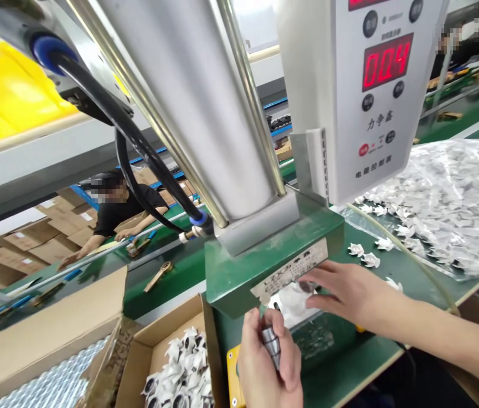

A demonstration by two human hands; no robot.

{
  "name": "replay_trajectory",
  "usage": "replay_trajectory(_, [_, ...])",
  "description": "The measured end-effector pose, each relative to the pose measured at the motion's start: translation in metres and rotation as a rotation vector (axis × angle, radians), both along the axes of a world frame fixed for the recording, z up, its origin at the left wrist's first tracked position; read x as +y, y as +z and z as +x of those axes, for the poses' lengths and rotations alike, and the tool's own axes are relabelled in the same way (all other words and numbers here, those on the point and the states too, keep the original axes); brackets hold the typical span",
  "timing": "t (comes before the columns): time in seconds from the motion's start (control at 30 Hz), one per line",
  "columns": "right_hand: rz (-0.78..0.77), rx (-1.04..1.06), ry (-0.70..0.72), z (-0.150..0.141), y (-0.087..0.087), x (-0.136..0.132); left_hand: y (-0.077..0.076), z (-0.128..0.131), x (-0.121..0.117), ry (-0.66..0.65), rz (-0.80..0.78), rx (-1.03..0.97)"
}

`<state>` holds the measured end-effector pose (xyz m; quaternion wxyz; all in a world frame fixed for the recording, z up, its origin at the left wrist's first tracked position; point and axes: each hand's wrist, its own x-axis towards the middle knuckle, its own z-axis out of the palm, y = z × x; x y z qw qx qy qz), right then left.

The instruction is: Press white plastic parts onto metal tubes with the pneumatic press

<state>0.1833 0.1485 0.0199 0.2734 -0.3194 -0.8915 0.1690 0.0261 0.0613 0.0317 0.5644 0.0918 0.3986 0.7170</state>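
My left hand [267, 362] is closed round a small shiny metal cylinder [271, 341], held upright just below the green head of a pneumatic press [265, 258]. My right hand [345, 292] reaches in from the right under that head, its fingers pinching a small white part [294, 296] that is partly hidden by the press. A worn label is stuck on the green head's front. The press's big silver cylinder [205, 113] rises overhead.
A control box [371, 96] shows a red "004". A clear bag of several white parts [447, 198] lies at the right. Cardboard boxes [179, 362] of white parts and silver pieces [52, 385] sit at the lower left. Another person [115, 209] works at the conveyor behind.
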Motion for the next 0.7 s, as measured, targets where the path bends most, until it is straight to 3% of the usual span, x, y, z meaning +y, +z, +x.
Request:
replay_trajectory(0.13, [-0.035, -0.118, 0.028, -0.035, 0.005, 0.001, -0.017, -0.012, -0.014, 0.03, 0.046, 0.087])
replay_trajectory(0.3, [-0.107, -0.201, 0.059, -0.04, 0.023, 0.006, -0.034, -0.021, -0.023, 0.137, 0.01, 0.152])
replay_trajectory(0.5, [0.045, -0.34, 0.114, -0.042, 0.017, 0.001, -0.036, -0.021, -0.03, 0.048, -0.06, 0.222])
replay_trajectory(0.7, [-0.078, -0.181, 0.013, -0.037, 0.02, 0.003, -0.045, -0.022, -0.032, -0.01, -0.085, 0.386])
